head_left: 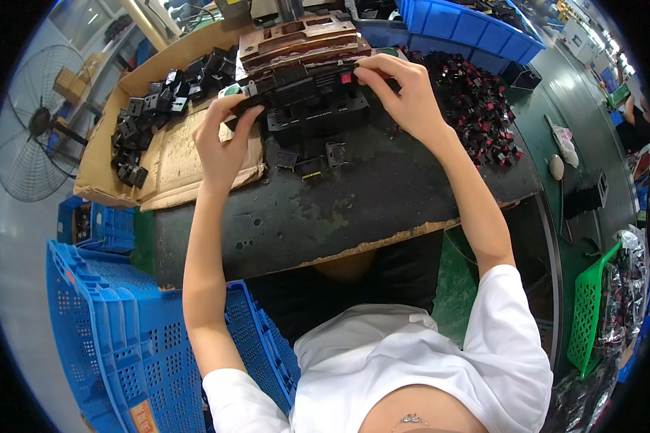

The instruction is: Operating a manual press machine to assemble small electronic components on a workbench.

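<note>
A long black plastic panel with a small red square piece near its right end spans between my two hands, in front of a stacked copper-brown metal fixture. My left hand pinches its left end between thumb and forefinger. With thumb and forefinger, my right hand grips the other end, close to the red piece. Just below the panel is a black slotted part. Several small black pieces lie on the dark worktable nearer to me.
To the left, an open cardboard box holds black plastic parts. A heap of small black-and-red pieces covers the table's right side. A blue bin stands behind it. Blue crates sit below left, near a fan.
</note>
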A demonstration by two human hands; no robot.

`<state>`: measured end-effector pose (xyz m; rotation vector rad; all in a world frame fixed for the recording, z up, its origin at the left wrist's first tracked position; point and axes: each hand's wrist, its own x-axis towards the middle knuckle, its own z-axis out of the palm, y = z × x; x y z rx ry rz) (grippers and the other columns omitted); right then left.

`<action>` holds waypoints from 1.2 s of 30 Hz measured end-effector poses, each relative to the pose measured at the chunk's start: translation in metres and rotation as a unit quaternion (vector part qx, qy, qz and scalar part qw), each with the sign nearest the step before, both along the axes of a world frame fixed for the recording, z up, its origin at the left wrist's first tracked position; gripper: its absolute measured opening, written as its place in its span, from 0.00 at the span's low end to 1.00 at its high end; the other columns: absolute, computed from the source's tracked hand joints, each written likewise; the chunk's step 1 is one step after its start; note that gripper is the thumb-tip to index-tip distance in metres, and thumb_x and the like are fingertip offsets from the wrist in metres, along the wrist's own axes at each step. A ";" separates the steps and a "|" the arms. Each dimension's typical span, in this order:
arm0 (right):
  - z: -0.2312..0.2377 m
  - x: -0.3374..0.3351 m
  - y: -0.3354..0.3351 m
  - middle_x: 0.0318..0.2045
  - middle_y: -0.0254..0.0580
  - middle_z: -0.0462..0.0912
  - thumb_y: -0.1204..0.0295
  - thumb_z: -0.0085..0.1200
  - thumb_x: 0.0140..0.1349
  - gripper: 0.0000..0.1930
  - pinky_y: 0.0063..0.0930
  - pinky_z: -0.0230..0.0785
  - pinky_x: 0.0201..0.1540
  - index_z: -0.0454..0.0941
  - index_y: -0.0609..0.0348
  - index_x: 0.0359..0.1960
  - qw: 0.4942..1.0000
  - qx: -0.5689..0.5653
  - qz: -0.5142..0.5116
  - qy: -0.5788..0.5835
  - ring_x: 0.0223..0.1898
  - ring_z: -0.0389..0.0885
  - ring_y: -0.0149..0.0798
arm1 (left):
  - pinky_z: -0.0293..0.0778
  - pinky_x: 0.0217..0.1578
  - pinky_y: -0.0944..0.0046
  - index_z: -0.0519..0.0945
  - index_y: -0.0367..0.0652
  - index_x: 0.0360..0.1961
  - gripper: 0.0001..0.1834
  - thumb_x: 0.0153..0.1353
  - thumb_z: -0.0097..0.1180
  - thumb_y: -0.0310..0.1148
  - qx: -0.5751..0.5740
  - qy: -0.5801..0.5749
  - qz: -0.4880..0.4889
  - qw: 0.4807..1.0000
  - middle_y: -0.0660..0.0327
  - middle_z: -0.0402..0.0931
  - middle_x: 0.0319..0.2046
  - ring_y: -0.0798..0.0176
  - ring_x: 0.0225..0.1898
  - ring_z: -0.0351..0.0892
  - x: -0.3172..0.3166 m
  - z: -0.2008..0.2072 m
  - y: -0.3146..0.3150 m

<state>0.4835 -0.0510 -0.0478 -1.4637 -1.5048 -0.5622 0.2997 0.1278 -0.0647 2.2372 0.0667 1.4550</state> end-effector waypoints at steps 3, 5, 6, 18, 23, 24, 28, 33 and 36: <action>-0.002 0.002 -0.006 0.20 0.34 0.76 0.72 0.49 0.57 0.07 0.18 0.63 0.26 0.75 0.64 0.27 0.983 -0.082 0.008 0.162 0.20 0.72 0.27 | 0.68 0.22 0.75 0.72 0.39 0.36 0.10 0.52 0.56 0.23 -0.229 0.169 -0.046 0.958 0.64 0.75 0.22 0.72 0.20 0.73 -0.003 0.015 -0.010; 0.000 0.001 -0.008 0.14 0.27 0.69 0.69 0.48 0.57 0.11 0.15 0.57 0.20 0.71 0.61 0.19 0.902 -0.110 0.133 0.396 0.16 0.66 0.21 | 0.68 0.20 0.76 0.71 0.38 0.38 0.11 0.53 0.54 0.24 -0.373 0.147 -0.147 0.904 0.65 0.75 0.22 0.73 0.18 0.72 -0.001 0.024 -0.023; 0.001 0.000 -0.008 0.14 0.27 0.69 0.69 0.48 0.57 0.11 0.15 0.57 0.20 0.71 0.61 0.19 0.902 -0.109 0.132 0.396 0.16 0.66 0.21 | 0.68 0.18 0.77 0.70 0.38 0.40 0.11 0.55 0.53 0.25 -0.505 0.119 -0.245 0.819 0.65 0.75 0.22 0.73 0.16 0.72 0.000 0.025 -0.027; -0.001 -0.001 -0.002 0.14 0.32 0.71 0.67 0.48 0.56 0.12 0.14 0.64 0.21 0.68 0.57 0.16 0.736 -0.153 0.125 0.648 0.16 0.69 0.23 | 0.74 0.27 0.71 0.70 0.37 0.42 0.11 0.59 0.48 0.29 -0.660 0.056 -0.353 0.661 0.59 0.76 0.28 0.68 0.23 0.76 0.003 0.003 -0.003; -0.009 0.002 -0.001 0.16 0.27 0.67 0.65 0.44 0.61 0.13 0.14 0.59 0.22 0.69 0.59 0.21 0.890 -0.135 0.103 0.424 0.18 0.65 0.21 | 0.74 0.34 0.69 0.72 0.37 0.35 0.07 0.57 0.50 0.29 -0.650 0.012 -0.331 0.684 0.56 0.76 0.29 0.63 0.25 0.78 0.004 -0.004 0.006; -0.010 0.003 0.000 0.16 0.27 0.67 0.64 0.43 0.61 0.14 0.14 0.60 0.23 0.70 0.59 0.22 0.909 -0.116 0.099 0.388 0.19 0.65 0.20 | 0.74 0.34 0.69 0.72 0.37 0.35 0.07 0.57 0.50 0.29 -0.650 0.012 -0.331 0.685 0.56 0.76 0.29 0.63 0.25 0.78 0.004 -0.005 0.007; -0.006 0.003 -0.001 0.17 0.25 0.64 0.64 0.43 0.62 0.14 0.14 0.58 0.25 0.70 0.60 0.23 0.920 -0.094 0.058 0.375 0.20 0.63 0.19 | 0.72 0.30 0.73 0.72 0.36 0.34 0.08 0.57 0.51 0.30 -0.550 0.150 -0.266 0.778 0.55 0.76 0.26 0.65 0.23 0.77 0.001 0.006 -0.002; -0.007 0.007 -0.002 0.17 0.24 0.62 0.65 0.43 0.62 0.13 0.15 0.53 0.25 0.70 0.60 0.24 0.933 -0.089 0.031 0.348 0.21 0.60 0.20 | 0.68 0.22 0.73 0.71 0.36 0.37 0.09 0.58 0.49 0.29 -0.439 0.268 -0.225 0.827 0.53 0.76 0.23 0.67 0.18 0.74 -0.002 0.018 -0.009; -0.006 0.002 0.001 0.18 0.24 0.62 0.65 0.42 0.63 0.13 0.15 0.54 0.25 0.70 0.60 0.25 0.930 -0.090 0.064 0.349 0.21 0.60 0.20 | 0.69 0.20 0.72 0.71 0.37 0.39 0.09 0.58 0.48 0.28 -0.441 0.208 -0.254 0.835 0.51 0.76 0.24 0.66 0.15 0.73 -0.008 0.024 -0.014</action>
